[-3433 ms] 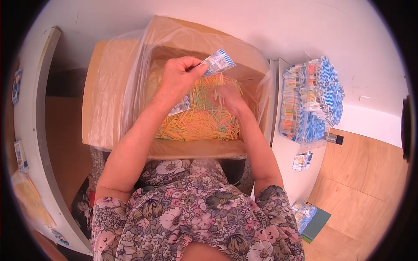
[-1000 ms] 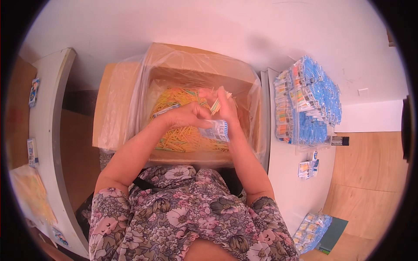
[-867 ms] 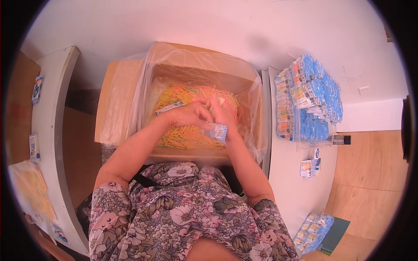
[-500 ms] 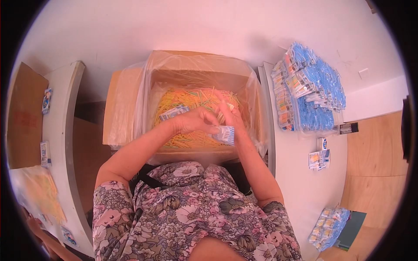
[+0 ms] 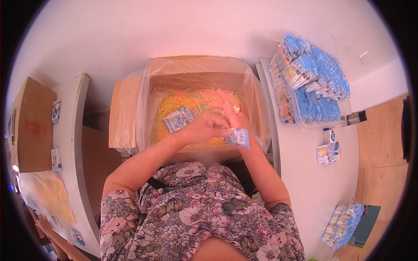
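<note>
A large cardboard box (image 5: pixel 124 106), lined with clear plastic, holds a heap of thin yellow, orange and green sticks (image 5: pixel 174 101). Above the heap, my left hand (image 5: pixel 204 126) pinches a small clear packet with blue-and-white stripes (image 5: pixel 238 137) by its edge. My right hand (image 5: pixel 231 116) is just beyond the packet, its index finger stretched out and a few pale sticks (image 5: pixel 235 108) showing among its curled fingers. Part of its palm is hidden. On the heap, left of my hands, lie several flat blue-and-white packets (image 5: pixel 177 119).
At right, a white table (image 5: pixel 300 174) bears a clear tub (image 5: pixel 344 114) piled with filled packets, some loose packets (image 5: pixel 327 152) and a bagged bundle (image 5: pixel 343 224). A second table (image 5: pixel 72 143) at left carries a brown carton (image 5: pixel 37 126); another person's arm (image 5: pixel 58 243) shows below.
My left hand and the striped packet have moved slightly right and down in the view. More of the packets on the heap show. The whole view has shifted a little.
</note>
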`<action>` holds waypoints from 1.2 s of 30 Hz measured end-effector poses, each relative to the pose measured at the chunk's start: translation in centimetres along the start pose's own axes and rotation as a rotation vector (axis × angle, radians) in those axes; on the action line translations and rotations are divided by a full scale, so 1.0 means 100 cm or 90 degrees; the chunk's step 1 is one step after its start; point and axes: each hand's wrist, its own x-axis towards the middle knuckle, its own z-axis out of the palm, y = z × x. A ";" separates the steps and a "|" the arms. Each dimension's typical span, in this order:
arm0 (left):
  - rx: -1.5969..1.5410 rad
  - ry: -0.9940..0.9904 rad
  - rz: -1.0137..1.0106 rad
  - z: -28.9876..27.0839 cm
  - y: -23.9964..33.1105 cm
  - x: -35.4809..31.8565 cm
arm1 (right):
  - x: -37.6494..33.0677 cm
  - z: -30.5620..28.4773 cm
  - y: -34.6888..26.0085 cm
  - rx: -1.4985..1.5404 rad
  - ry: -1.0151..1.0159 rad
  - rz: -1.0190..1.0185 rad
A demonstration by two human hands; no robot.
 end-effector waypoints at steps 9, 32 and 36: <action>-0.609 0.025 -0.040 -0.008 0.005 0.003 | -0.003 -0.035 0.000 0.100 -0.023 -0.101; 0.243 0.169 0.220 0.013 -0.022 0.002 | -0.002 -0.017 -0.008 -0.399 0.003 0.025; 0.277 0.124 0.128 0.009 -0.020 0.000 | 0.010 -0.005 0.017 -0.364 0.143 -0.127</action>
